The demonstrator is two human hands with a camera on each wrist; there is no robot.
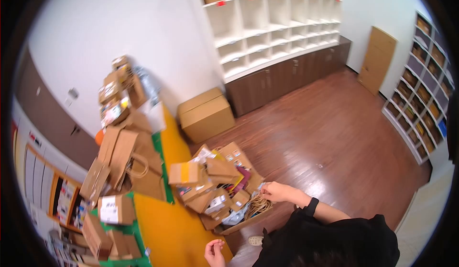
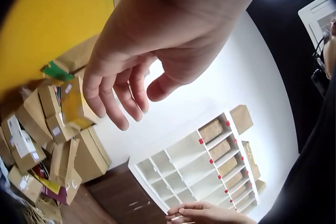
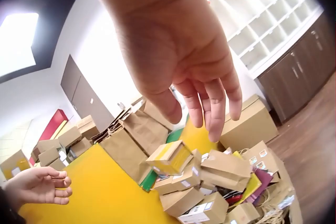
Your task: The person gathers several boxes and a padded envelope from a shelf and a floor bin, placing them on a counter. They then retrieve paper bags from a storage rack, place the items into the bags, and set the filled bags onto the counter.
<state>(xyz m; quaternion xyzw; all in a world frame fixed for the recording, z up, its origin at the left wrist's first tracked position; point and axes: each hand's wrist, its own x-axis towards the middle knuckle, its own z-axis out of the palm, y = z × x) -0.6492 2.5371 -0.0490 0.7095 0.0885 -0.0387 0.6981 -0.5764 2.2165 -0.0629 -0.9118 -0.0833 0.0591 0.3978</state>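
Left hand (image 1: 214,253): fingers loosely bent, holding nothing; held beside the yellow panel (image 1: 165,224). Right hand (image 1: 278,192): fingers hanging relaxed, slightly curled, nothing in grasp; in the head view it overlaps the edge of the heap, near the cord (image 1: 258,205), while the right wrist view shows the fingertips apart from the boxes.

Heap sits in an open carton (image 1: 246,225) on the floor (image 1: 306,128), just beside the yellow panel. Contents: small cardboard boxes, one with yellow tape (image 1: 184,173) on top, a purple item (image 1: 243,178), and the cord at the near right corner.

Green tabletop (image 1: 131,228) carries more boxes and a brown paper bag (image 1: 119,152). Large closed box (image 1: 206,116) stands by the dark cabinets (image 1: 282,85).
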